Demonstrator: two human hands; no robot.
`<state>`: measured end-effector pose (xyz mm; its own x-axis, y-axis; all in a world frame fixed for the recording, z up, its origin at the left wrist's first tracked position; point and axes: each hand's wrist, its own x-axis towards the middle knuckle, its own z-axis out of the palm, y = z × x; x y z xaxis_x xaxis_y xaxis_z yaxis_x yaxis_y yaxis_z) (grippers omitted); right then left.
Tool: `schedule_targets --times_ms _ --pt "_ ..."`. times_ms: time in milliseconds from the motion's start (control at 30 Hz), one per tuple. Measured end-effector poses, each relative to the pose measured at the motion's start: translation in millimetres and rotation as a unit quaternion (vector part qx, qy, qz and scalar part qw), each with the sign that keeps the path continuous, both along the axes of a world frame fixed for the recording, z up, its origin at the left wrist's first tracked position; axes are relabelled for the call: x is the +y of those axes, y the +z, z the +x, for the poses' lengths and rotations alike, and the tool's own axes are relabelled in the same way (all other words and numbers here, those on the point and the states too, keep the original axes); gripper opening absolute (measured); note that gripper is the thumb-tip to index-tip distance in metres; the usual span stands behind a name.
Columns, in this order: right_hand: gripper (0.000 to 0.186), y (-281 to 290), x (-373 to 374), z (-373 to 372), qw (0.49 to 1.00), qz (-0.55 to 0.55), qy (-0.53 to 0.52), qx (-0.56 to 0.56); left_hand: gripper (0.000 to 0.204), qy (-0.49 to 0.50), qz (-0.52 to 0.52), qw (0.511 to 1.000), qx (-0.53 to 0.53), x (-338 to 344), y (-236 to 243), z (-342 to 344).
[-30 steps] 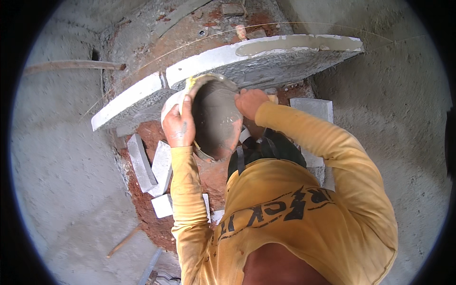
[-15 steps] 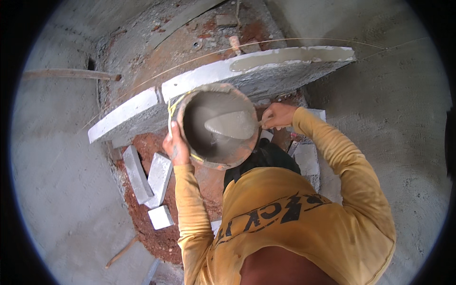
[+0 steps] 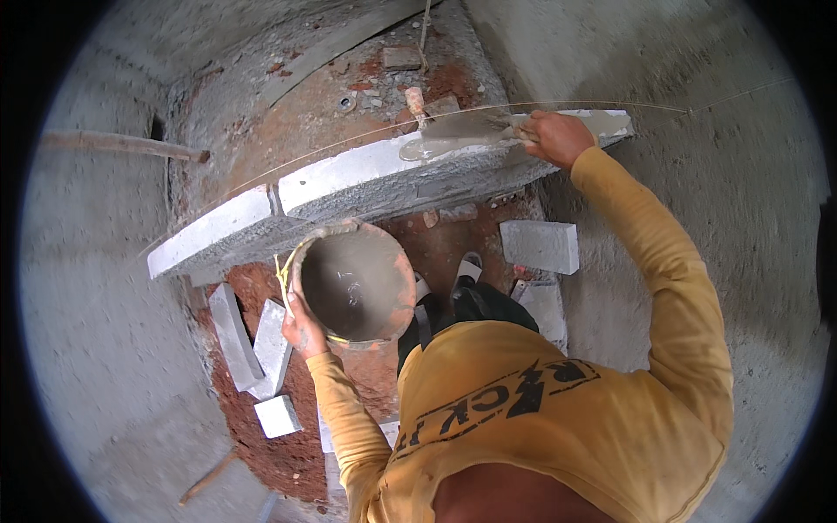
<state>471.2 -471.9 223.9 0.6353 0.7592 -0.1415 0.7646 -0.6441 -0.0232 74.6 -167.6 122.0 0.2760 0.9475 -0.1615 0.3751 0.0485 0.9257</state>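
Note:
My left hand (image 3: 305, 328) grips the left side of a round bucket (image 3: 399, 283), which is tilted and holds wet grey mortar (image 3: 353, 277). A yellow strap (image 3: 283, 277) hangs at its rim beside my fingers. Over the low block wall (image 3: 344, 176), my right hand (image 3: 558, 138) is closed round the handle of a trowel (image 3: 466, 131). The trowel's blade lies low over the wall top, at a smear of grey mortar (image 3: 420, 151) spread along the right part. Whether the blade touches it I cannot tell.
A thin string line (image 3: 340, 155) runs along the wall's far edge. Loose pale blocks lie left on red soil, including a long one (image 3: 234, 336) and a short one (image 3: 279, 416); another block (image 3: 540, 246) stands right. A wooden stick (image 3: 126, 145) juts from the left wall.
My right hand has carried the trowel out of the bucket, up and right to the wall top. My left hand and the bucket have shifted slightly down and left.

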Motion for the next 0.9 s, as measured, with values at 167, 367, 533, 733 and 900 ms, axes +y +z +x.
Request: schedule_targets --times_ms 167,367,533,733,900 --pt "0.032 0 10 1 0.985 0.024 -0.017 0.169 0.046 0.05 -0.062 0.997 0.018 2 -14 -16" --pt "0.037 -11 11 -7 0.972 -0.001 -0.046 0.229 0.043 0.05 -0.023 0.998 -0.035 -4 -35 -16" --pt "0.039 5 -43 3 0.95 -0.006 -0.163 0.267 0.044 0.032 -0.035 0.999 -0.004 -6 -36 -14" --pt "0.037 -6 -112 14 0.908 0.049 -0.312 0.275 0.047 0.005 -0.032 0.999 -0.036 -16 -31 5" --pt "0.035 -22 -163 21 0.863 0.128 -0.415 0.258 0.048 -0.011 -0.042 0.999 -0.016 -16 -35 9"
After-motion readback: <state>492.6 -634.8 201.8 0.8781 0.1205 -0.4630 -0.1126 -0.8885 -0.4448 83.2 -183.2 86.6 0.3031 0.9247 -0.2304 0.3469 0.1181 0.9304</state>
